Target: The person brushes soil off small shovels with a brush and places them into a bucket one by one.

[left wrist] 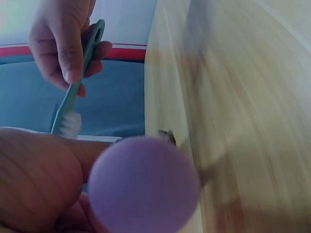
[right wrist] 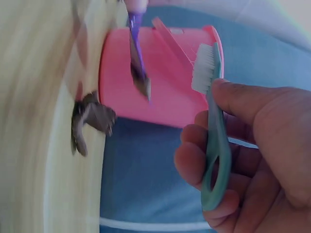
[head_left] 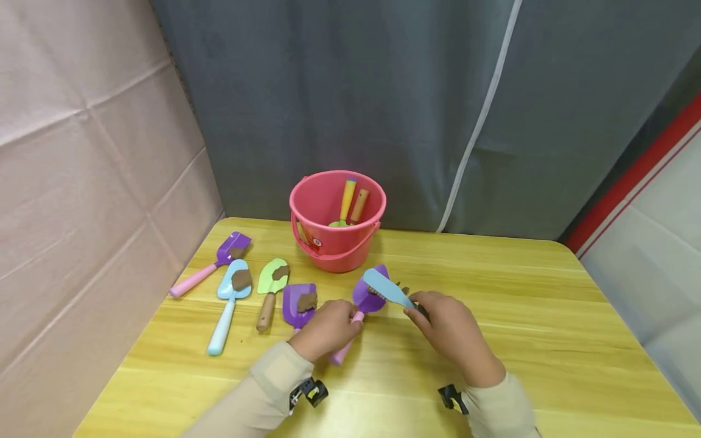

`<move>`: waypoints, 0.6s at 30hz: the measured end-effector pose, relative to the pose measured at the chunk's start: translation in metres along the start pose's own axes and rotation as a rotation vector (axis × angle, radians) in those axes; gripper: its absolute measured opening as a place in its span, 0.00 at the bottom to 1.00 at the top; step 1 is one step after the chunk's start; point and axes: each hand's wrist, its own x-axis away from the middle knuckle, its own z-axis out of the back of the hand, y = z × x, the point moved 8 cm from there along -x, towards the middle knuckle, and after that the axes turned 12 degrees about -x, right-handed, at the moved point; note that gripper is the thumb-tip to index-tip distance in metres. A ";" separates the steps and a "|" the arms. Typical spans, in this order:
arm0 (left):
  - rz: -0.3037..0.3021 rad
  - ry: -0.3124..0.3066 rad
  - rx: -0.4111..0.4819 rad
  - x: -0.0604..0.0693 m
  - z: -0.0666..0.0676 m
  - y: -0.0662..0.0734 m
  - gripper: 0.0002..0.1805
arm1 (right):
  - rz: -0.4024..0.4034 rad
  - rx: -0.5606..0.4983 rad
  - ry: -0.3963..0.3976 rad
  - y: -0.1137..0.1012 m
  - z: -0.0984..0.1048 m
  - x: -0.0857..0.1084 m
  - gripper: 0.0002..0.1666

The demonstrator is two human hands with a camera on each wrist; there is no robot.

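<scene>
My left hand (head_left: 328, 331) grips the pink handle of a small purple shovel (head_left: 364, 299), tilted up off the table. In the left wrist view the round end of that handle (left wrist: 144, 187) fills the foreground. A blue-green brush (head_left: 390, 288) with white bristles (right wrist: 203, 68) is held by my right hand (head_left: 453, 333), thumb and fingers curled round its handle. The brush head lies over the shovel's blade in the head view; whether they touch I cannot tell. Brown clay-like clumps (right wrist: 92, 119) lie on the table just beyond the blade.
A pink bucket (head_left: 339, 249) stands at the back, holding a yellow-handled tool (head_left: 347, 198) and a wooden-handled one (head_left: 359, 205). Left of my hands lie two purple shovels (head_left: 299, 298), a light-blue shovel (head_left: 222, 325) and a green shovel (head_left: 266, 289), each with a brown patch.
</scene>
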 end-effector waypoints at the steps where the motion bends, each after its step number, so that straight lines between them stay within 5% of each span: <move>1: 0.005 -0.007 -0.003 -0.001 -0.001 0.001 0.12 | 0.005 0.003 -0.005 -0.002 -0.002 0.000 0.07; 8: 0.041 -0.045 -0.032 -0.004 -0.006 0.001 0.09 | 0.008 0.015 0.009 -0.001 -0.005 0.000 0.07; 18: 0.030 -0.099 0.065 -0.004 -0.012 -0.001 0.03 | -0.004 0.013 0.007 0.007 -0.005 0.000 0.08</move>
